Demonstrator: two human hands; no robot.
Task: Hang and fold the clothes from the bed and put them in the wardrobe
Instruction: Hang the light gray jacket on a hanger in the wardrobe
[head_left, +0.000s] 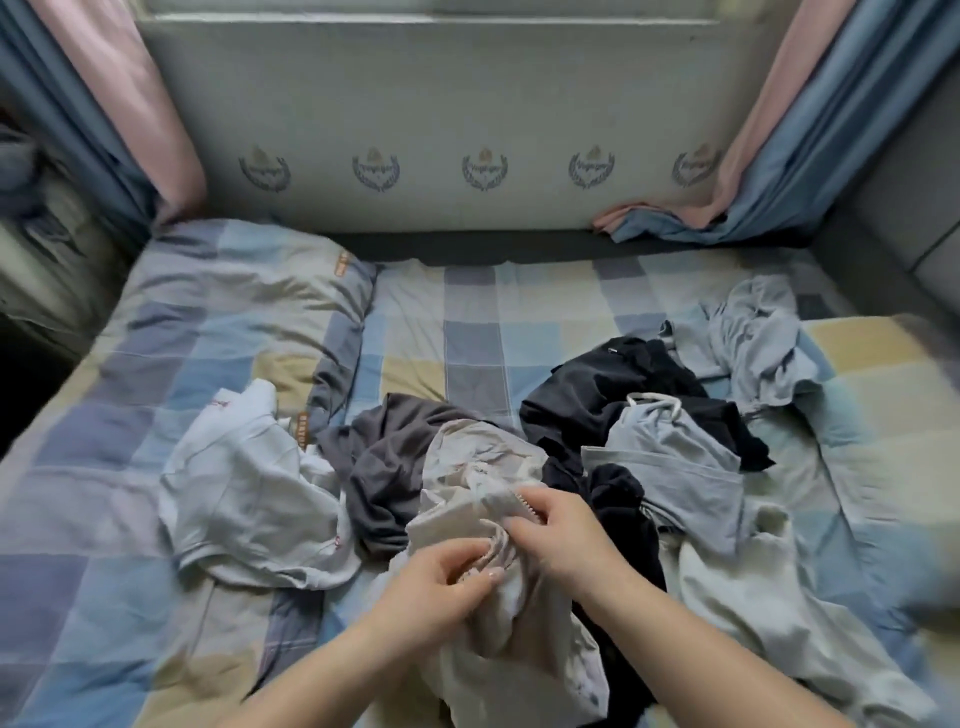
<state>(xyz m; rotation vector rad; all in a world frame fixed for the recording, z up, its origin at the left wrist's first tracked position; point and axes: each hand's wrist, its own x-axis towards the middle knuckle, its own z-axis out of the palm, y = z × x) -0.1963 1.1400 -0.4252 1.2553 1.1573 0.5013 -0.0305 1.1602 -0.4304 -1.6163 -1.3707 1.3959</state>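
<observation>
Soft, dim daylight here, coming from the window strip (426, 10) at the top and falling evenly over the bed (467, 322). Shadows are faint, pooling darkest at the far left edge. No glare anywhere. The whole view is slightly soft, and the corners smear and bend with wide-angle distortion; the curtains (130, 104) lean inward. Lower right fabric blurs.

Orange tag on pillow (249, 317) edge with lettering too blurred to read, crest emblems on wall panel (467, 104) illegible
</observation>
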